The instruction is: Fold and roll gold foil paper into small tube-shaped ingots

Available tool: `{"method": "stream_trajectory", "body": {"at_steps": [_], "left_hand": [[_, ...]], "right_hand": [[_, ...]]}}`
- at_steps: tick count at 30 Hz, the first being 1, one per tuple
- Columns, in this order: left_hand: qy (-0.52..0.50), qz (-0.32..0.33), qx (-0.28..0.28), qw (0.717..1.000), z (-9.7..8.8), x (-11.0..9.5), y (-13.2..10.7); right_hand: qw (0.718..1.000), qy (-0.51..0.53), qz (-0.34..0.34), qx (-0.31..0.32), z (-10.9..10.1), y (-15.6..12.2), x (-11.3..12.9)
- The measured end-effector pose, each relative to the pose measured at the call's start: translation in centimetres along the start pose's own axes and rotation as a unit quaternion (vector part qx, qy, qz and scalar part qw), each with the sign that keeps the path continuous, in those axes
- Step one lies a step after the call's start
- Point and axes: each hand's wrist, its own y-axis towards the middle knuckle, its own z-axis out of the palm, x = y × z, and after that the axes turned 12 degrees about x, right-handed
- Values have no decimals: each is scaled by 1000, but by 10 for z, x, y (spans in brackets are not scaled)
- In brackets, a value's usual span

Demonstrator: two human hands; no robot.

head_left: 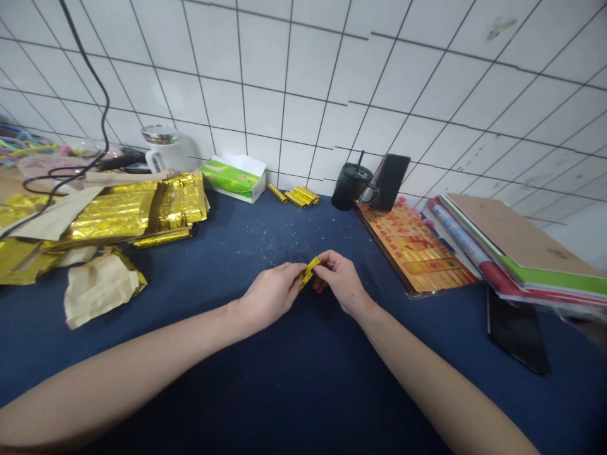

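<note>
A small folded piece of gold foil paper point(309, 270) is held between both my hands above the dark blue table cover point(265, 379). My left hand point(271, 296) pinches its left end with fingers closed. My right hand point(339, 280) grips the right end, fingers curled round it. Much of the paper is hidden by my fingers. A stack of gold foil sheets point(118, 212) lies at the left, and several finished gold rolls point(296, 194) lie by the tiled wall.
A crumpled paper wrapper point(97, 287) lies at the left. A green tissue box point(232, 177), a white mug point(164, 151) and a black cup point(348, 185) stand along the wall. Red-gold printed sheets point(412, 249), stacked folders point(512, 253) and a dark phone point(516, 332) lie at the right.
</note>
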Motion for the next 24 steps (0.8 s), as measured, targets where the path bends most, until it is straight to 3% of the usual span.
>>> {"method": "stream_trajectory", "body": {"at_steps": [9,14,19,24], "left_hand": [[-6,-47,-27,998,-1,-2,1],[-69,-25,-64,995,-4,-1,2],[-70,-11,-58,996,-3,0,1],[-95,-13,-61,994,0,3,2]], "right_hand": [[999,30,-18,-18,1,-3,-2],[996,81,-17,-31,3,-3,-4],[995,96,-4,-35,3,-3,-2],[998,55,1,-15,5,-2,-2]]}}
